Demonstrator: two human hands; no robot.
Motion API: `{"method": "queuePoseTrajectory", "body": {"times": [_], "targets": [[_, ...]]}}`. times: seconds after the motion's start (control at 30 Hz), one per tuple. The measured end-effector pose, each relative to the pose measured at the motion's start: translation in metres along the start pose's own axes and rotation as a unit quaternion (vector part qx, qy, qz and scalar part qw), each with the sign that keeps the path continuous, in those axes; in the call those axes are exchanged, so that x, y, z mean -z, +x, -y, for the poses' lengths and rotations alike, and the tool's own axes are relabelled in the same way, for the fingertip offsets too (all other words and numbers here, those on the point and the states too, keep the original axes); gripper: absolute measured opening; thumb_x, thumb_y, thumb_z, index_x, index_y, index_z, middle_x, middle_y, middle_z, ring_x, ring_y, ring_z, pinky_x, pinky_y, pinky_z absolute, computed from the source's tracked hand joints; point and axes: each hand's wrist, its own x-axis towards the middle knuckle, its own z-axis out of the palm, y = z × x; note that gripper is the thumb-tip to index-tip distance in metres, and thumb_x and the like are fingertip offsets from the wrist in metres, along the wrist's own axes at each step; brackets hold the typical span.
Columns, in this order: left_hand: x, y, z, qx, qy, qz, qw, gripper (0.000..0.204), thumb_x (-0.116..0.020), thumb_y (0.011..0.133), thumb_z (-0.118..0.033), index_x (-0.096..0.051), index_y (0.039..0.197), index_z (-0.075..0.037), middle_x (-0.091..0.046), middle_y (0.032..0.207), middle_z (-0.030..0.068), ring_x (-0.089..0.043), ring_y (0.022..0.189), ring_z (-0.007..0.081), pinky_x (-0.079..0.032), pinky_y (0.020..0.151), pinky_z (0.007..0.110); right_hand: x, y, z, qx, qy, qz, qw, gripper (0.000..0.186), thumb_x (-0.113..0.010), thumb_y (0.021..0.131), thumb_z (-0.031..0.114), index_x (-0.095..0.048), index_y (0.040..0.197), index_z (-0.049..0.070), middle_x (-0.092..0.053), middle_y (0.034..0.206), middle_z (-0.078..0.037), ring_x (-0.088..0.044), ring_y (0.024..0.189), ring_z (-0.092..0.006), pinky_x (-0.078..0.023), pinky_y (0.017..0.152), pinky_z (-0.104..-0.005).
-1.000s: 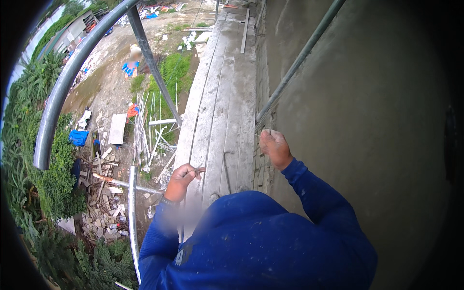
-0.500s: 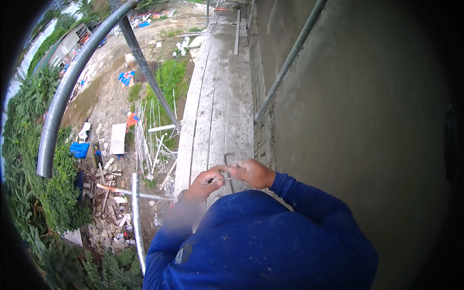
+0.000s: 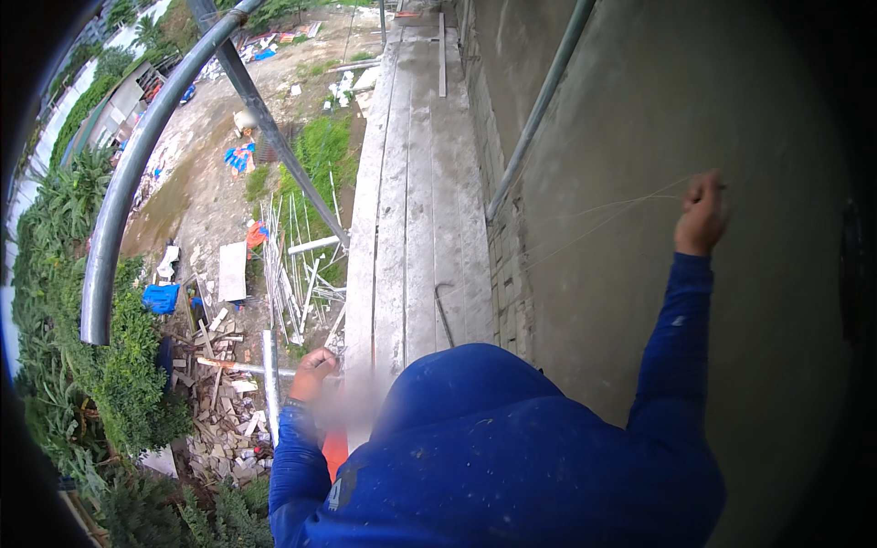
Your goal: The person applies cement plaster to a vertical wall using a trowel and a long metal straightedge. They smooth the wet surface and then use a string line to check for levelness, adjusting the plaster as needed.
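Note:
My right hand (image 3: 702,213) is raised at arm's length beside the grey plastered wall (image 3: 621,274), its fingers closed on a thin string. Pale strands of the string (image 3: 614,214) run from it leftward across the wall and fade from sight near the planks. My left hand (image 3: 314,373) is out at the left, over the outer edge of the walkway, with its fingers curled; what they hold, if anything, is hidden. A hooked metal rod (image 3: 442,315) lies on the grey plank walkway (image 3: 416,201) in front of me.
A sloping steel pole (image 3: 541,114) stands between planks and wall. Metal scaffold tubes (image 3: 151,155) border the left side, above a drop. Far below lie a rubble heap (image 3: 233,429), a blue tarp (image 3: 161,299) and trees (image 3: 137,393). A narrow board (image 3: 443,59) lies farther along the walkway.
My hands were together over the planks and have drawn apart. The right one swung up and right to the wall, with string strands now visible; the left one moved left.

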Motion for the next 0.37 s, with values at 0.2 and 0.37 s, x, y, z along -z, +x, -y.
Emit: {"method": "queuePoseTrajectory", "body": {"times": [0.2, 0.37], "targets": [[0.055, -0.014, 0.066, 0.017, 0.109, -0.064, 0.992, 0.014, -0.062, 0.091, -0.008, -0.063, 0.078, -0.006, -0.061, 0.073, -0.0019, -0.054, 0.069, 0.0081, -0.045, 0.064, 0.026, 0.059, 0.057, 0.025, 0.058, -0.001, -0.179, 0.982, 0.037, -0.053, 0.103, 0.031, -0.05, 0.072, 0.01, -0.05, 0.069, 0.001, -0.048, 0.064, -0.0132, -0.042, 0.064, -0.0299], [0.108, -0.014, 0.169, 0.131, 0.203, -0.187, 0.952, 0.017, -0.062, 0.09, -0.017, -0.065, 0.08, -0.005, -0.07, 0.078, 0.0102, -0.063, 0.07, 0.017, -0.049, 0.07, 0.03, 0.064, 0.06, -0.003, 0.034, -0.084, -0.195, 0.977, 0.039, -0.053, 0.1, 0.037, -0.054, 0.073, 0.009, -0.053, 0.073, -0.004, -0.052, 0.07, -0.0167, -0.049, 0.073, -0.0347]]}}
